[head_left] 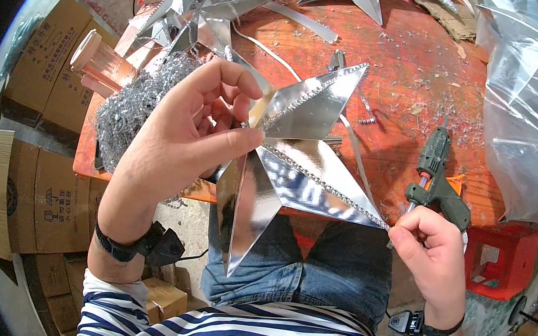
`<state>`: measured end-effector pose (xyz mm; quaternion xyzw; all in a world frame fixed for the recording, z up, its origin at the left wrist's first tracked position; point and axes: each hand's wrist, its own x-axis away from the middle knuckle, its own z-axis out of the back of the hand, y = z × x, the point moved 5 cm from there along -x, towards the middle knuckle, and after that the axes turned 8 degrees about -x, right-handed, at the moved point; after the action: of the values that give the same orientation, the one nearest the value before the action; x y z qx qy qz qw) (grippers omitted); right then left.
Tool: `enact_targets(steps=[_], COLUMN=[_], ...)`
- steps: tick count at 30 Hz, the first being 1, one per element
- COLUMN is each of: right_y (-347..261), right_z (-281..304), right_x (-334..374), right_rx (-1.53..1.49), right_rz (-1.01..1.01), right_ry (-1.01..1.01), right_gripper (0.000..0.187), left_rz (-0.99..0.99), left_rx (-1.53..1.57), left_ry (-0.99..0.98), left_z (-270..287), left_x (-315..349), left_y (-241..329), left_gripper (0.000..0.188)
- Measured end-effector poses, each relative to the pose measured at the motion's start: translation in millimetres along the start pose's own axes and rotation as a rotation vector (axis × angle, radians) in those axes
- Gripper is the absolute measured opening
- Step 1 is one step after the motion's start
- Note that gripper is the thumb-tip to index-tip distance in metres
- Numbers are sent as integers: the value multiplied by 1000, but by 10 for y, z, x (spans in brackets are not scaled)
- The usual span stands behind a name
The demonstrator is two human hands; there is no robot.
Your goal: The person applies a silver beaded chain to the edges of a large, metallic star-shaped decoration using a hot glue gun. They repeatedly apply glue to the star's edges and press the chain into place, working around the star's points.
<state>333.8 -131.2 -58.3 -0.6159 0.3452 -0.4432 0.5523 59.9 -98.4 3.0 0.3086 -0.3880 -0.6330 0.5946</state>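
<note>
A shiny silver folded star [316, 167] is held up over the table's near edge. Beaded silver trim [321, 182] runs along the ridge of its lower right point, and more trim lies along the upper right point. At the star's middle, my left hand [188, 118] is closed, thumb and forefinger pinching where the trim strips meet. My right hand [430, 248] pinches the trim's end at the tip of the lower right point. Some of my left fingers are curled behind the thumb. A dark green glue gun [440, 172] lies on the table just beyond my right hand.
The orange-red wooden table [428, 73] is strewn with silver scraps. A heap of silver tinsel [138, 112] and a pink plastic holder [102, 60] sit left, with more silver stars [201, 5] behind. Clear plastic sheeting [531, 113] drapes the right side above a red stool [503, 257]. Cardboard boxes [53, 202] stand left.
</note>
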Motion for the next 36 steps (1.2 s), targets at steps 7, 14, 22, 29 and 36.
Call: enact_targets(steps=[7,14,22,29,36], right_y=[36,26,-109,-464,-147], right_z=[-33,-37,-28,421,555], right_x=[-17,-20,4,44,-132], right_rx=[3,55,336,948,1089], right_rz=[15,59,195,386,209], right_ry=[-3,11,-18,327,137], right_gripper=[12,12,9,33,56], left_rz=[24,-1,-74,-302,-476], left_rx=[28,90,497,360,-555], left_ry=[7,34,12,408,268], left_z=[-11,8,278,753,136], left_x=[0,-13,-43,318,457], left_y=[6,-15,-230,-469,24], left_gripper=[36,32,37,70,102])
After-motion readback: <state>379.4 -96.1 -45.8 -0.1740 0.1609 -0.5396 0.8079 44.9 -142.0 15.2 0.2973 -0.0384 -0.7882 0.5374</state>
